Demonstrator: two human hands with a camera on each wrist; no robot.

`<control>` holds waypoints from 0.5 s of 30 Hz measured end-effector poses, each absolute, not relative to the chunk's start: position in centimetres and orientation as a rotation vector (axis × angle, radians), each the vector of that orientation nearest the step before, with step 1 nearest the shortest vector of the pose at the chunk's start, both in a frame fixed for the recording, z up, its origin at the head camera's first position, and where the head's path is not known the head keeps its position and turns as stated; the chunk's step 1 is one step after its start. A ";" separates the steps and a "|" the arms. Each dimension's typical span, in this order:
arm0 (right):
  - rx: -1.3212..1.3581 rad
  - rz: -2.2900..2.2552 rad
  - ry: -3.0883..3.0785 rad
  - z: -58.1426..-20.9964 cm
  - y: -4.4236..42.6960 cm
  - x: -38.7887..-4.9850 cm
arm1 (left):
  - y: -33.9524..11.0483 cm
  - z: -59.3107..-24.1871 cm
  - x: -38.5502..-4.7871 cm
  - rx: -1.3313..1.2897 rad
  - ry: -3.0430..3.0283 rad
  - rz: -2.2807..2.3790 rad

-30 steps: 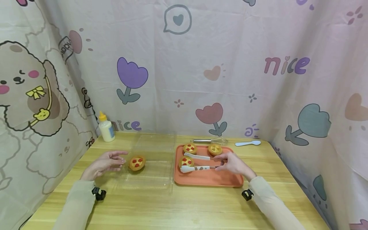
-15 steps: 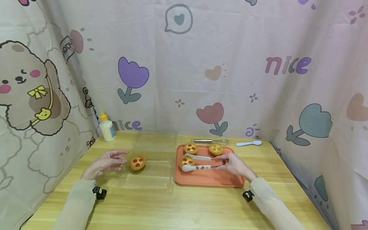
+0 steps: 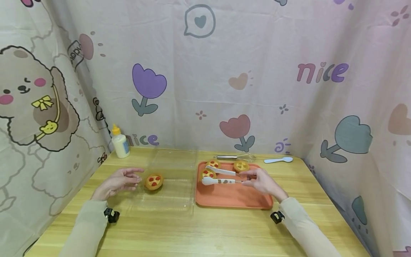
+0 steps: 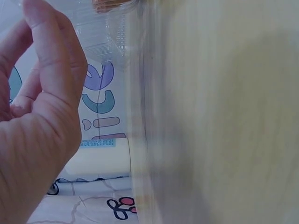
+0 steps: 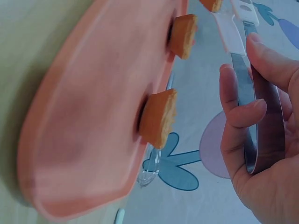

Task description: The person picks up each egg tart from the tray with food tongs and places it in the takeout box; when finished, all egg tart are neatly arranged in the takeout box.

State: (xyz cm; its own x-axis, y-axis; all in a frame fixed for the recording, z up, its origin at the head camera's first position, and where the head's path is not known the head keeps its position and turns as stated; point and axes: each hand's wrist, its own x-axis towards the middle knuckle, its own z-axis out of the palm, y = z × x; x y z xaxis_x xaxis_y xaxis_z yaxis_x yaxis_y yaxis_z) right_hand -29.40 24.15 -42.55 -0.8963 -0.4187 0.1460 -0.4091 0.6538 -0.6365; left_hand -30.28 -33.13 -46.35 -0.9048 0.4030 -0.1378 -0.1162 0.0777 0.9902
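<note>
I have the right hand (image 3: 264,183) gripping white-tipped tongs (image 3: 222,181) over the orange tray (image 3: 234,197), tips either side of a pizza tart (image 3: 209,174) near the tray's left end, and the left hand (image 3: 118,183), fingers loosely apart, beside the clear plastic container (image 3: 178,205) left of the tray.

Orange on the right tray (image 3: 232,198); brown patches on the white tongs (image 3: 223,181); red dots on the left tart (image 3: 153,182).
</note>
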 end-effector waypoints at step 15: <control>-0.695 -1.196 2.886 -40.9 22.5 -29.5 | -33.1 -46.2 -30.3 0.300 1.967 1.888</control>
